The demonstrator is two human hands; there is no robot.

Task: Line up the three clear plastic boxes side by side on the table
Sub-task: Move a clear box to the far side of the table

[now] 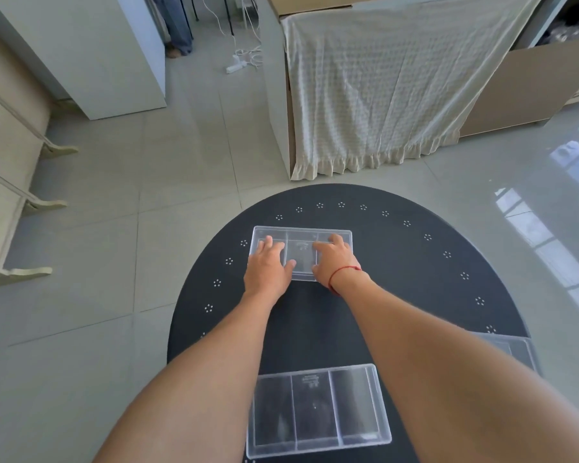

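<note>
Three clear plastic boxes with inner dividers lie on a round black table [415, 269]. The far box [301, 243] sits left of the table's middle, and both hands rest on top of it. My left hand [269, 262] lies flat on its left part with fingers spread. My right hand [335, 260], with a red string at the wrist, presses its right part. A second box [316, 409] lies near the front edge between my forearms. The third box [512, 350] shows at the right edge, mostly hidden behind my right forearm.
The table's rim carries a ring of small white dot marks. Grey tiled floor surrounds it. A cloth-covered cabinet [381, 85] stands beyond the table, a white cabinet [91, 51] at back left, and a cream bench [10, 182] on the left. A power strip [238, 65] lies on the floor.
</note>
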